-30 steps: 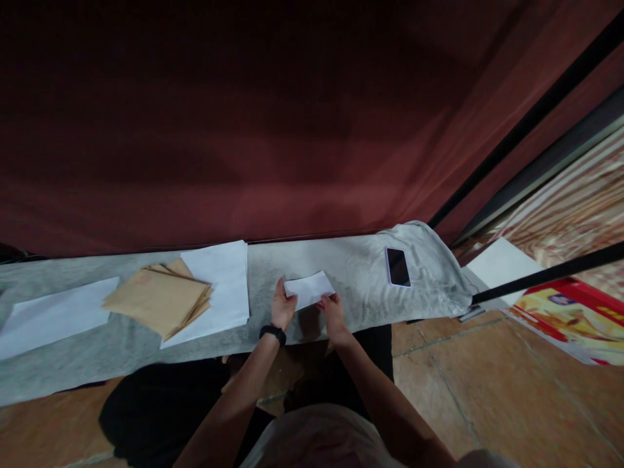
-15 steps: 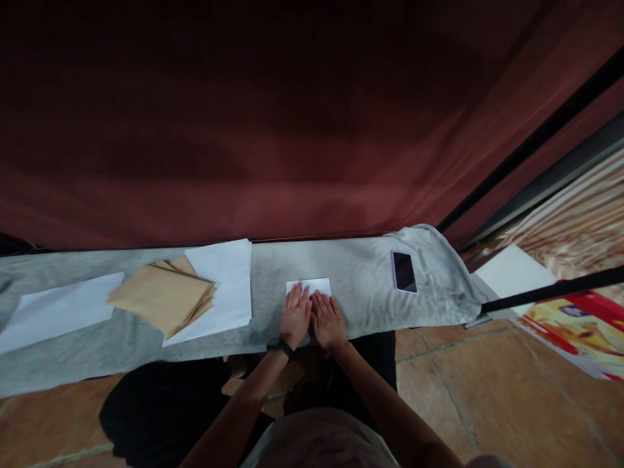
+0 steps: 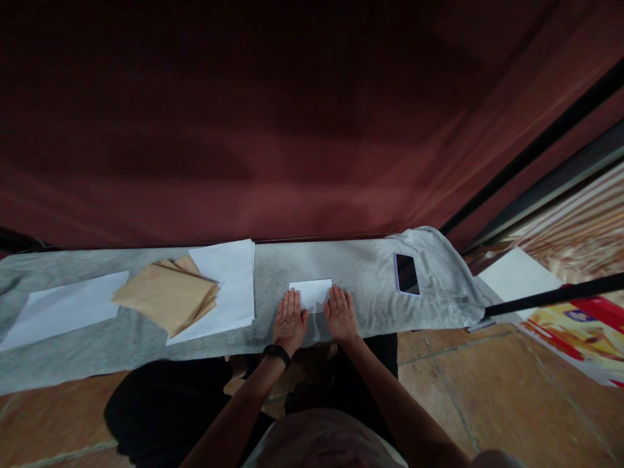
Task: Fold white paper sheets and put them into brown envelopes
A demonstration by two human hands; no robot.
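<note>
A small white piece of paper, apparently folded, lies flat on the grey cloth in front of me. My left hand rests over its left edge, palm down with the fingers stretched out. On the opposite edge lies my right hand, also flat with its fingers extended. Between the two hands the middle of the paper shows. A black band is around my left wrist.
Brown envelopes lie partly over a stack of white sheets to the left. Farther left is another white sheet. A phone lies to the right on the grey cloth. A colourful box sits beyond a black bar.
My hands have moved apart, from close together over the paper out to its left and right edges. More of the paper shows between them. The view has shifted slightly.
</note>
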